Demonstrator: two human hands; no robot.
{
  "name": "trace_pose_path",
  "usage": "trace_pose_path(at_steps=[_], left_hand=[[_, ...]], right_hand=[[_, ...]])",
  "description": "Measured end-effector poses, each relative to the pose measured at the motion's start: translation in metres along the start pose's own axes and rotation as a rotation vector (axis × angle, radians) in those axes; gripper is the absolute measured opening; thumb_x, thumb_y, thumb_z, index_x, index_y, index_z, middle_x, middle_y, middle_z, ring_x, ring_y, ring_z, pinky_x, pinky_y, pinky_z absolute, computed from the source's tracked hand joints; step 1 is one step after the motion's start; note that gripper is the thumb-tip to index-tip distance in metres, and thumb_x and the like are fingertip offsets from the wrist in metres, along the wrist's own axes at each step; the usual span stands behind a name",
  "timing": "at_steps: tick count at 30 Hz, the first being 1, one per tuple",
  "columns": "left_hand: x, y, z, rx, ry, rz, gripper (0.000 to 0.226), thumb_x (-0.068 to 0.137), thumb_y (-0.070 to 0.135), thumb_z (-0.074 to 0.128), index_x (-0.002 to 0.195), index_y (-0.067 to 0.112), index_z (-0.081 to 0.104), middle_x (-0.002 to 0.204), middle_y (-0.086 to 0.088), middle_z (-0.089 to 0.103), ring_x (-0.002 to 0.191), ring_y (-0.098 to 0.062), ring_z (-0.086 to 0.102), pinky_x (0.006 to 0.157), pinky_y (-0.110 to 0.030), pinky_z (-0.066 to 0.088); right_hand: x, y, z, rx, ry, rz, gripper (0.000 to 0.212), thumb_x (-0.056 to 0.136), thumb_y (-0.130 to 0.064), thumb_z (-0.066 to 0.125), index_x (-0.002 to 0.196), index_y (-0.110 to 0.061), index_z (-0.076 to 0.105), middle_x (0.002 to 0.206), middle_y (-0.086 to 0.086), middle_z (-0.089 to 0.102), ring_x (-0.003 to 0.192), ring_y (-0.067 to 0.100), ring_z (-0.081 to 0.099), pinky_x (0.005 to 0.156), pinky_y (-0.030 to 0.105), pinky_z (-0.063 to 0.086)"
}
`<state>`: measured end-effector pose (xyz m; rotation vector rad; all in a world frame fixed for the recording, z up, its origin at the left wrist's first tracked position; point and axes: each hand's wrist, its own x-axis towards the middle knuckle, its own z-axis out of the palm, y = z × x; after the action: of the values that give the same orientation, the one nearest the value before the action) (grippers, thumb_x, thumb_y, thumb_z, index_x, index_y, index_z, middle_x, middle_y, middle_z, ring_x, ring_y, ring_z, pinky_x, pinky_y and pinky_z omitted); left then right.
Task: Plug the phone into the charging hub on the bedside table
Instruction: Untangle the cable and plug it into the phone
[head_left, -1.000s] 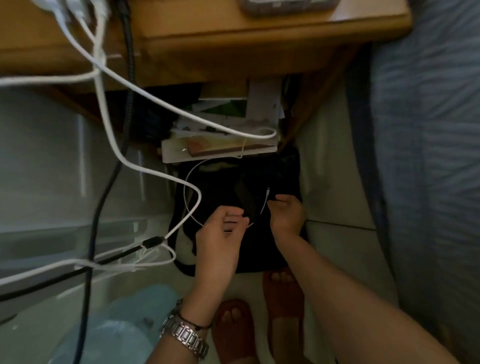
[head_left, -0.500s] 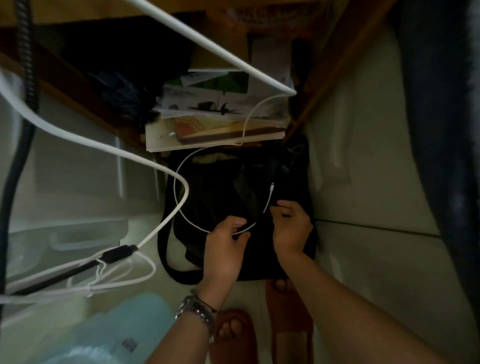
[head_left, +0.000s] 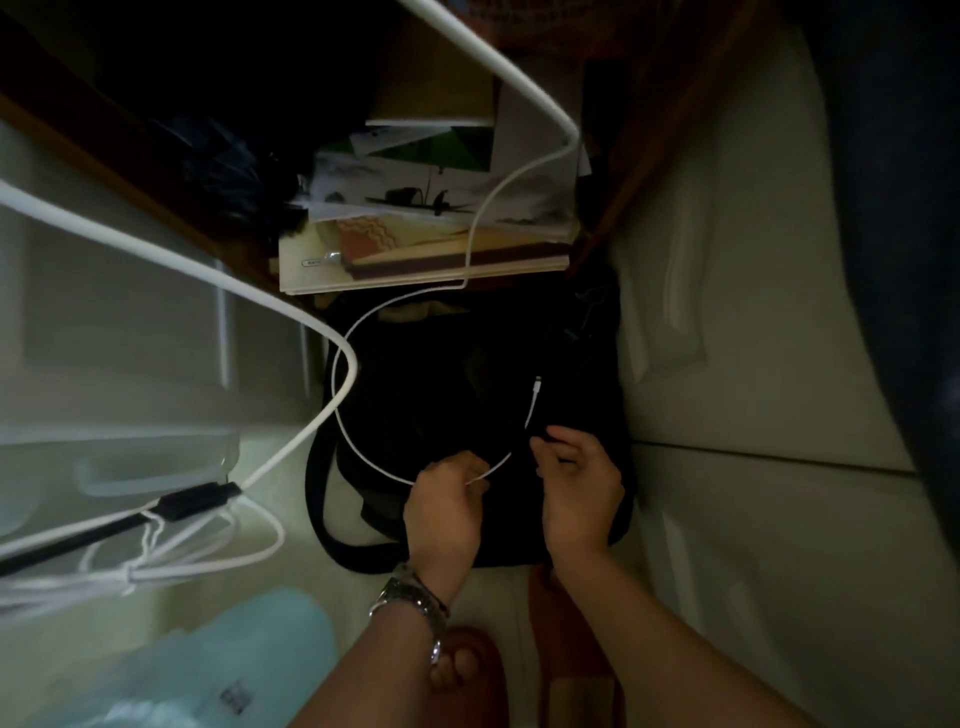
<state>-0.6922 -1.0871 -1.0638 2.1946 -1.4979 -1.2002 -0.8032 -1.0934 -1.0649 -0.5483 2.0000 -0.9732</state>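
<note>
Both hands sit much as they did half a second ago, low over the black bag (head_left: 441, 405) on the floor; view has closed in slightly, loop of cable unchanged. Left hand (head_left: 444, 506): fingers (head_left: 475, 475) pressed together, pinching the thin white cable (head_left: 363, 452) at the bottom of its loop; a metal watch (head_left: 413, 605) on that wrist. Right hand (head_left: 579, 486): fingers curled at the cable just below its connector (head_left: 535, 387); whether they actually grip it, cannot tell. Connector end free, pointing up, lying over the bag. Cable runs from the loop up across a stack of books (head_left: 426, 260) under the wooden table (head_left: 670, 109); thicker white cables (head_left: 171, 260) hang at left. Phone and charging hub not in view.
</note>
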Motion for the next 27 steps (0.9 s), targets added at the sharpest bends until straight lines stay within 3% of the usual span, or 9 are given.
trace_pose_path(at_steps=[5,8,11,13,17,21,27], left_hand=[[-0.021,-0.008,-0.023,-0.060,0.032,-0.045,0.013,0.080,0.009,0.068,0.087,0.016,0.076,0.084,-0.001,0.076,0.080,-0.016,0.070,0.074,-0.034,0.054],[-0.037,-0.008,-0.043,-0.100,0.079,-0.090,0.013,0.079,0.007,0.070,0.089,0.013,0.076,0.087,-0.003,0.076,0.081,-0.017,0.069,0.073,-0.025,0.050],[-0.054,-0.005,-0.061,-0.085,0.125,-0.090,0.012,0.077,0.006,0.072,0.085,0.013,0.077,0.081,-0.001,0.076,0.071,-0.009,0.065,0.061,-0.008,0.040],[-0.064,-0.002,-0.070,-0.092,0.118,-0.086,0.011,0.077,0.007,0.073,0.086,0.013,0.077,0.080,0.000,0.076,0.069,-0.006,0.064,0.062,-0.002,0.039],[-0.077,0.009,-0.077,-0.207,0.080,-0.114,0.013,0.077,0.009,0.074,0.088,0.013,0.077,0.078,0.002,0.075,0.071,-0.007,0.068,0.068,-0.012,0.048],[-0.083,0.019,-0.078,-0.323,0.088,-0.184,0.014,0.073,0.011,0.077,0.086,0.016,0.077,0.070,0.007,0.072,0.065,-0.004,0.067,0.071,-0.020,0.051],[-0.097,0.037,-0.089,-0.441,0.064,-0.182,0.016,0.072,0.014,0.078,0.080,0.027,0.076,0.070,0.010,0.073,0.063,-0.001,0.066,0.068,-0.022,0.051]], right_hand=[[-0.017,-0.005,-0.001,-0.014,-0.059,0.073,0.014,0.078,-0.017,0.074,0.074,-0.025,0.064,0.069,0.005,0.068,0.062,0.017,0.063,0.061,0.022,0.051],[-0.036,-0.010,-0.001,-0.075,-0.143,0.174,0.013,0.078,-0.020,0.075,0.078,-0.010,0.067,0.075,0.016,0.071,0.064,0.023,0.064,0.064,0.033,0.052],[-0.052,-0.017,0.001,-0.112,-0.251,0.294,0.022,0.081,-0.020,0.072,0.090,0.000,0.068,0.080,0.016,0.072,0.058,0.016,0.061,0.058,0.028,0.050],[-0.060,-0.025,0.004,-0.066,-0.313,0.355,0.022,0.084,-0.016,0.068,0.099,0.001,0.065,0.084,0.014,0.071,0.058,0.012,0.060,0.054,0.021,0.047],[-0.060,-0.050,0.010,0.093,-0.366,0.439,0.025,0.089,-0.010,0.060,0.109,0.003,0.059,0.092,0.017,0.067,0.064,0.013,0.060,0.056,0.022,0.044],[-0.052,-0.074,0.006,0.155,-0.403,0.396,0.024,0.089,-0.015,0.061,0.110,-0.003,0.061,0.088,0.007,0.071,0.067,0.009,0.064,0.058,0.020,0.048],[-0.055,-0.110,-0.010,0.259,-0.300,0.300,0.014,0.085,-0.013,0.066,0.099,-0.013,0.065,0.071,0.000,0.069,0.048,-0.001,0.061,0.044,0.012,0.045]])
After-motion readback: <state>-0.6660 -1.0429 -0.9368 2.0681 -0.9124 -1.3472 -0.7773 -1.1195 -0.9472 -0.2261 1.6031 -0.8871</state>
